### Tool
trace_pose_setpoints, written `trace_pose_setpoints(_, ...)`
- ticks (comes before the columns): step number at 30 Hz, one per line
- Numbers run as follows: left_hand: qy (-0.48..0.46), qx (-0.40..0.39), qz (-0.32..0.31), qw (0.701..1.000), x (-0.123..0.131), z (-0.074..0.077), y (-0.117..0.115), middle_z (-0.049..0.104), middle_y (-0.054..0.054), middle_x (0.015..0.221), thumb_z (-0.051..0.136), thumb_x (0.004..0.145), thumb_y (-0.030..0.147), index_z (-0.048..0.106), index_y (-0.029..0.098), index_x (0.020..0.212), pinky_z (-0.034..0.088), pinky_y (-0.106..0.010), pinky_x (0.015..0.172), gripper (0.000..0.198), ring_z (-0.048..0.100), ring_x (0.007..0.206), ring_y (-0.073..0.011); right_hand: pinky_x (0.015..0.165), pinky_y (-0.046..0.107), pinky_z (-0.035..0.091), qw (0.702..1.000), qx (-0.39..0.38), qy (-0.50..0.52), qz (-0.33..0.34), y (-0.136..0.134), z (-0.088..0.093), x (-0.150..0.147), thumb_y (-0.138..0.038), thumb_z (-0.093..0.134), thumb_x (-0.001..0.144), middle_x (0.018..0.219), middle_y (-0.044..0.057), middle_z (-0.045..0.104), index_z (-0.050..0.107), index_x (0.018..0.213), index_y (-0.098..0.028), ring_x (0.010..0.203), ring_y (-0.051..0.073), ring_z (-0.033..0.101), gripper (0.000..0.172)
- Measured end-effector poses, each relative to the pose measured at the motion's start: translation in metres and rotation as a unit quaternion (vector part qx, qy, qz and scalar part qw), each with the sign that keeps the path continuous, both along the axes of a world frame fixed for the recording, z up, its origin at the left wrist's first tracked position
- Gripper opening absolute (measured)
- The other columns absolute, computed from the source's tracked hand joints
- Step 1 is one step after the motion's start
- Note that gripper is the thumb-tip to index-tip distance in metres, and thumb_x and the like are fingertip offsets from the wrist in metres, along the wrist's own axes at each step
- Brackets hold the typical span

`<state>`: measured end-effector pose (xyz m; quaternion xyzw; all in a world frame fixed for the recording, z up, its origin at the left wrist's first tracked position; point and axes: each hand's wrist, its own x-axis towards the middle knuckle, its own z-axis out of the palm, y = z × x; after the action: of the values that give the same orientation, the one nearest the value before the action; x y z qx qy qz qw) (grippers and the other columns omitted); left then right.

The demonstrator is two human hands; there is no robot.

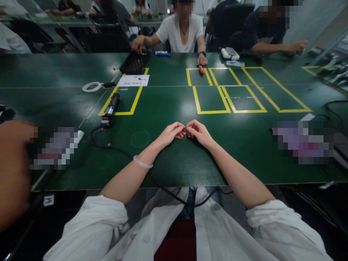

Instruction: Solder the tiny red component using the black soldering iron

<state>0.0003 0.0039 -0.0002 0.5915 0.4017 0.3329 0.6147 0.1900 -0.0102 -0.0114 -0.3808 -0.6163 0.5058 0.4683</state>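
My left hand (171,133) and my right hand (198,132) meet over the green table (168,108), fingertips pinched together on a tiny red object (185,129) between them. Both hands rest low on the tabletop, fingers curled. A pale bangle (142,162) sits on my left wrist. White sleeves are rolled up on both arms.
A black cylindrical tool (111,107) with a cable (114,146) lies left, near a tape roll (91,87) and a paper sheet (133,80). Yellow taped rectangles (212,99) mark the table. Across, a person in white touches a red item (201,69). Another person's arm is at far left.
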Motion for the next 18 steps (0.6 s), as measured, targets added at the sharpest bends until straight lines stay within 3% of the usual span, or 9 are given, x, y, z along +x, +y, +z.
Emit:
trace_pose_setpoints(5, 0.004, 0.035, 0.005, 0.999, 0.0003, 0.0009, -0.0014, 0.061, -0.003, 0.084, 0.071, 0.08, 0.039, 0.056, 0.014, 0.097, 0.05, -0.025, 0.07, 0.033, 0.061, 0.078, -0.0123, 0.054, 0.023, 0.043, 1.0, 0.002, -0.014, 0.001, 0.0007, -0.001, 0.001, -0.049, 0.071, 0.079, 0.08, -0.001, 0.06, 0.057, 0.09, -0.019, 0.059, 0.009, 0.053, 0.034)
trace_pose_setpoints(12, 0.047, 0.15, 0.03, 0.987, 0.0003, 0.0071, -0.0023, 0.062, -0.005, 0.091, 0.071, 0.078, 0.032, 0.058, 0.014, 0.094, 0.047, -0.026, 0.075, 0.027, 0.059, 0.08, -0.0132, 0.058, 0.025, 0.043, 0.999, 0.011, -0.028, -0.02, 0.0023, -0.0067, 0.0003, -0.045, 0.072, 0.078, 0.088, 0.001, 0.062, 0.057, 0.096, -0.02, 0.061, 0.009, 0.053, 0.034)
trace_pose_setpoints(18, 0.066, 0.168, 0.033, 0.983, -0.0004, 0.0052, -0.0018, 0.063, -0.006, 0.096, 0.07, 0.079, 0.031, 0.058, 0.015, 0.094, 0.046, -0.025, 0.072, 0.025, 0.059, 0.081, -0.0134, 0.06, 0.026, 0.042, 0.998, 0.024, -0.048, -0.022, 0.0026, -0.0099, 0.0009, -0.042, 0.072, 0.077, 0.084, 0.0, 0.062, 0.058, 0.098, -0.02, 0.061, 0.01, 0.051, 0.033)
